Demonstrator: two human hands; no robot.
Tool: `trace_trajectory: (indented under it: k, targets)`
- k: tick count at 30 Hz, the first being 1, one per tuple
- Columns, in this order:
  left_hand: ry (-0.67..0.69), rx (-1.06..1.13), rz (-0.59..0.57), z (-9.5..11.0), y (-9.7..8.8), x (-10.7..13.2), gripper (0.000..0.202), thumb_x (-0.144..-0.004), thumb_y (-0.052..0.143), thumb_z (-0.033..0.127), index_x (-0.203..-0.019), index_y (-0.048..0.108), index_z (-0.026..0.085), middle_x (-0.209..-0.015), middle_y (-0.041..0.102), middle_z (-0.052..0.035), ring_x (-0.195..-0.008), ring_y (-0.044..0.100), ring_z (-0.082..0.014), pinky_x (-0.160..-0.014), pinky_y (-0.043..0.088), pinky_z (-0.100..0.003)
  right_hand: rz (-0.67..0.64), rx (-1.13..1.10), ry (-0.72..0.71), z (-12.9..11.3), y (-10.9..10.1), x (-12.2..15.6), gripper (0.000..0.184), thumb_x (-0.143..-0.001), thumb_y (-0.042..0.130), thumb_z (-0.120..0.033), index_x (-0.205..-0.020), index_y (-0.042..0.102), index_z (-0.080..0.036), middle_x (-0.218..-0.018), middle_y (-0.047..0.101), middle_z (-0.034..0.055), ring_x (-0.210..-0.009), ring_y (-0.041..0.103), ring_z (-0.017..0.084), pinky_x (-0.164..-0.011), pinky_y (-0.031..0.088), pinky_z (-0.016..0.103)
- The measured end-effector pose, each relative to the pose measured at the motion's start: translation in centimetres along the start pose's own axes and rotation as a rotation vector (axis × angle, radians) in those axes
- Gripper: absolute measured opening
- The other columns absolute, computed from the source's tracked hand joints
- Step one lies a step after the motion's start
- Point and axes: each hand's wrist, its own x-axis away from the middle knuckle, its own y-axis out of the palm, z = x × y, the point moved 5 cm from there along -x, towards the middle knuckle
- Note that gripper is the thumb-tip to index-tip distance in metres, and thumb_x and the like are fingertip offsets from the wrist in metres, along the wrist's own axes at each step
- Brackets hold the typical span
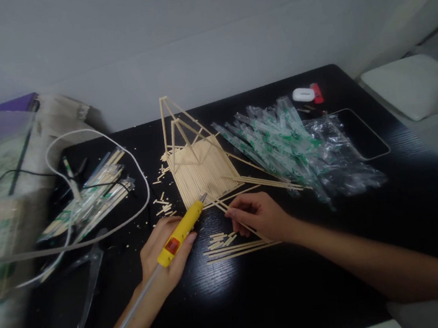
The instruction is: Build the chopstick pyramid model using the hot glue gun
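Note:
My left hand (pixel 161 251) is closed around a yellow hot glue gun (pixel 182 231) with a clear glue stick (pixel 132 315) jutting from its back end. Its metal nozzle (pixel 204 198) points at the near edge of a flat panel (pixel 200 174) of wooden sticks laid side by side. Thin sticks rise from the panel's far part as a frame (pixel 177 132) with pointed tops. In my right hand (pixel 259 215), the fingers pinch a slim wooden stick (pixel 221 204), its far end close to the nozzle. Short cut pieces (pixel 218 241) and a few long sticks (pixel 237 251) lie below that hand.
Crumpled green-printed wrappers (pixel 276 141), a phone (pixel 362 133), a white earbud case (pixel 303 94) and a red object (pixel 317 93) lie right. Wrapped chopsticks (pixel 95 198), a looping white cable (pixel 146 183) and scissors (pixel 93 278) occupy the left. Wood scraps (pixel 164 208) flank the panel.

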Motion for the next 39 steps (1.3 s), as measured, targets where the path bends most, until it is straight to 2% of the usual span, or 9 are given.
trace_trajectory:
  k: [5,13,25,31,39]
  targets:
    - [0.006,-0.017,0.011,-0.3,-0.1,0.0,0.011,-0.098,0.069,0.025,-0.106,0.073,0.019,-0.103,0.075,-0.0069,-0.091,0.074,-0.0209,-0.083,0.062,-0.032,0.0,0.011,0.012,-0.1,0.0,0.0,0.037,-0.087,0.076,-0.052,-0.083,0.07,-0.016,-0.062,0.068,-0.0007,-0.049,0.059,0.01,-0.047,0.05,0.021]
    - [0.067,-0.027,0.057,0.6,-0.6,-0.6,0.005,-0.098,0.068,0.018,-0.102,0.071,0.018,-0.1,0.073,-0.0055,-0.092,0.072,-0.0182,-0.082,0.061,-0.028,0.0,-0.003,0.027,0.0,0.0,0.0,0.037,-0.086,0.077,-0.052,-0.084,0.07,-0.016,-0.062,0.068,-0.0011,-0.049,0.059,0.01,-0.047,0.051,0.021]
    - [-0.028,0.039,-0.03,0.2,0.1,-0.1,0.007,-0.1,0.067,0.024,-0.105,0.071,0.02,-0.1,0.073,-0.0071,-0.088,0.071,-0.0202,-0.081,0.062,-0.034,0.006,0.015,0.008,-0.1,0.0,0.0,0.037,-0.088,0.077,-0.053,-0.083,0.07,-0.017,-0.062,0.068,-0.0009,-0.049,0.06,0.011,-0.047,0.051,0.022]
    - [-0.012,0.049,-0.047,0.8,-0.1,-0.3,0.003,-0.1,0.066,0.02,-0.101,0.069,0.02,-0.094,0.072,-0.0044,-0.086,0.07,-0.0184,-0.077,0.059,-0.03,0.02,0.004,0.006,0.2,-0.1,-0.1,0.035,-0.087,0.079,-0.05,-0.082,0.07,-0.017,-0.061,0.068,-0.0014,-0.048,0.059,0.01,-0.047,0.05,0.021]
    - [-0.021,0.062,-0.067,0.7,-0.1,-0.3,0.004,-0.101,0.065,0.021,-0.097,0.067,0.019,-0.088,0.069,-0.0035,-0.081,0.068,-0.0169,-0.073,0.058,-0.03,0.018,0.006,0.007,0.3,-0.1,0.0,0.037,-0.086,0.08,-0.052,-0.082,0.07,-0.017,-0.062,0.068,-0.0011,-0.049,0.06,0.01,-0.047,0.052,0.021]
